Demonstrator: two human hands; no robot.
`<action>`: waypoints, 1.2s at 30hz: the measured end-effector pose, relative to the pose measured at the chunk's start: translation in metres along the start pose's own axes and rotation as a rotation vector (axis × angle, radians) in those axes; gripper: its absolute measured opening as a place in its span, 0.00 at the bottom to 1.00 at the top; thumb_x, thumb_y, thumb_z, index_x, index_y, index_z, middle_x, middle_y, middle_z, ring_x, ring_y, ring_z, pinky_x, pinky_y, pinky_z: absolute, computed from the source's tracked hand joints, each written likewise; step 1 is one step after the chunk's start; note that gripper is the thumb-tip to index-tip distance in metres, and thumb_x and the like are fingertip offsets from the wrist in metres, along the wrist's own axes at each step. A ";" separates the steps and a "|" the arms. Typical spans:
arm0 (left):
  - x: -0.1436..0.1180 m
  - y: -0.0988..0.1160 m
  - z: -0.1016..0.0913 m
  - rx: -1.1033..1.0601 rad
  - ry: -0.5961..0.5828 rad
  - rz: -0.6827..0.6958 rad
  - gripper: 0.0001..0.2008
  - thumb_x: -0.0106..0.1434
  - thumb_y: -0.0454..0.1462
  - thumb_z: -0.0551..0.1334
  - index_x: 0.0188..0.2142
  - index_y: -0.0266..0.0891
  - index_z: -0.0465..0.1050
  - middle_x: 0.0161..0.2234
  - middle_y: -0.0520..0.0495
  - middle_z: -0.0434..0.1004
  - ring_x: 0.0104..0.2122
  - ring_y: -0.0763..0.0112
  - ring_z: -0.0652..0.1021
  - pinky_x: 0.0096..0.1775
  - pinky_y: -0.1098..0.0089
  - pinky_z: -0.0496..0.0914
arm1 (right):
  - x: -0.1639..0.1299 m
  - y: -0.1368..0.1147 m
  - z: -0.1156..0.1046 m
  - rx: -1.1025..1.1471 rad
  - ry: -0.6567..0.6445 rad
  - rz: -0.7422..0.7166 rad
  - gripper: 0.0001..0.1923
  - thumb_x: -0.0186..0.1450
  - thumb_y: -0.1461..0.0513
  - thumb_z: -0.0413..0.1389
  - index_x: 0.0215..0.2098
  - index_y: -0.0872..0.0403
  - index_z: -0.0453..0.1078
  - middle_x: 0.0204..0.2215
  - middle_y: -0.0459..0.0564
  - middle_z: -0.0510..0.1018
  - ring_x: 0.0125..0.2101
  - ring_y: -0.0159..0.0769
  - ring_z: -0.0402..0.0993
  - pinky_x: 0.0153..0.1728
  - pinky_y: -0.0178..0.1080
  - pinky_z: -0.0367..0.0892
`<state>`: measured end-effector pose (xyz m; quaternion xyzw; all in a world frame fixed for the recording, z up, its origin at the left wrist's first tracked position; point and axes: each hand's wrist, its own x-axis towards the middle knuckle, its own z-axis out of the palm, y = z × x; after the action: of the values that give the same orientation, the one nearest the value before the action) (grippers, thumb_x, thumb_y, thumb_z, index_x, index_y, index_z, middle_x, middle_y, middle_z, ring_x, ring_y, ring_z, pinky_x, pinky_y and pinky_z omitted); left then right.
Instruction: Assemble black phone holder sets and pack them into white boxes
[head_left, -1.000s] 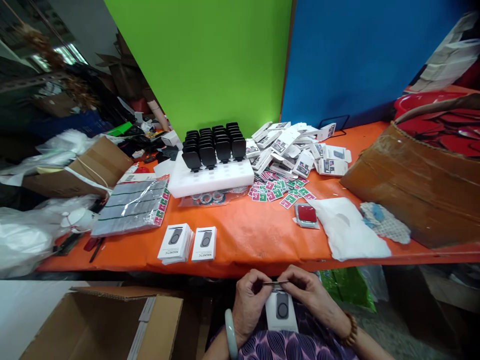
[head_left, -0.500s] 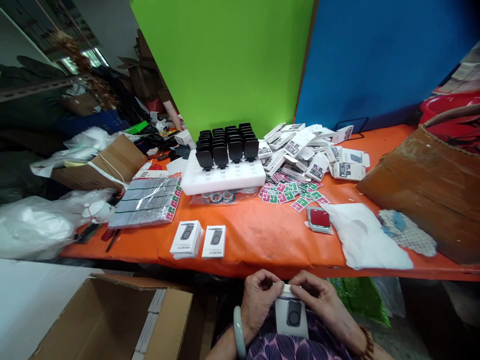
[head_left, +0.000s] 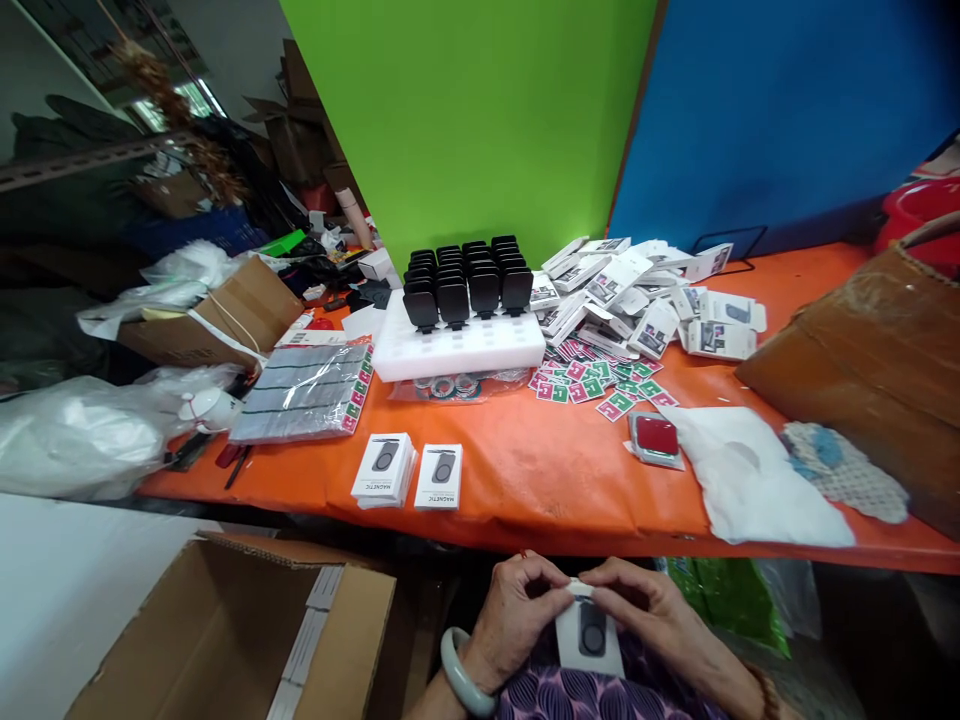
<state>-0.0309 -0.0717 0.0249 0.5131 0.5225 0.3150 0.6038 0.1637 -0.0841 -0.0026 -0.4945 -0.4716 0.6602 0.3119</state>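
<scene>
Below the front edge of the orange bench [head_left: 525, 480], over the person's lap, both hands meet on a small white box [head_left: 589, 640] printed with a dark round-faced gadget. The left hand [head_left: 514, 610] and the right hand [head_left: 645, 610] pinch its top flap from either side, fingertips nearly touching, so both are closed on the box. It looks light and made of thin card (easily creased), so it is best held by its side edges while the flap is pressed, not squeezed across the printed face.

On the bench lie two matching boxes [head_left: 409, 475], a white foam tray [head_left: 457, 345] carrying rows of black stands [head_left: 469, 280], a heap of flat unfolded cartons [head_left: 645, 295], pink and green stickers [head_left: 600, 380] and a red pad [head_left: 655, 437]. An open cardboard carton [head_left: 240, 640] stands at lower left.

Compared with a second ago, the flap that stuck out flat between the fingers is now folded down, the box sits slightly lower, and the view has swung left.
</scene>
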 end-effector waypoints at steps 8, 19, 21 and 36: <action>0.006 -0.013 -0.010 -0.340 0.318 -0.081 0.18 0.60 0.52 0.60 0.33 0.38 0.68 0.28 0.50 0.75 0.26 0.71 0.76 0.30 0.71 0.70 | 0.044 -0.047 -0.004 0.015 -0.022 -0.018 0.17 0.57 0.50 0.62 0.34 0.55 0.72 0.24 0.45 0.76 0.22 0.30 0.69 0.22 0.32 0.63; 0.008 -0.019 -0.031 -0.726 0.538 -0.310 0.21 0.48 0.43 0.73 0.36 0.39 0.65 0.25 0.49 0.78 0.25 0.67 0.80 0.30 0.69 0.73 | 0.176 -0.113 0.108 -0.113 -0.077 -0.222 0.11 0.58 0.56 0.60 0.33 0.54 0.66 0.20 0.41 0.70 0.19 0.31 0.70 0.23 0.37 0.67; 0.012 -0.019 -0.028 -0.735 0.513 -0.323 0.20 0.49 0.41 0.73 0.35 0.39 0.66 0.25 0.49 0.78 0.26 0.66 0.80 0.30 0.69 0.73 | 0.183 -0.111 0.116 -0.248 -0.049 -0.285 0.08 0.57 0.60 0.62 0.33 0.54 0.69 0.23 0.43 0.71 0.24 0.33 0.71 0.29 0.38 0.68; 0.037 -0.021 -0.004 -0.688 0.344 -0.396 0.26 0.39 0.50 0.75 0.30 0.39 0.67 0.24 0.51 0.76 0.21 0.74 0.77 0.24 0.77 0.70 | 0.233 -0.177 -0.140 -1.117 0.879 -0.280 0.14 0.64 0.64 0.52 0.47 0.61 0.68 0.45 0.63 0.70 0.48 0.51 0.62 0.47 0.47 0.51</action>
<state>-0.0283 -0.0427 -0.0058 0.1118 0.5682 0.4299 0.6927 0.2128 0.2280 0.0697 -0.7348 -0.6283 0.0147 0.2551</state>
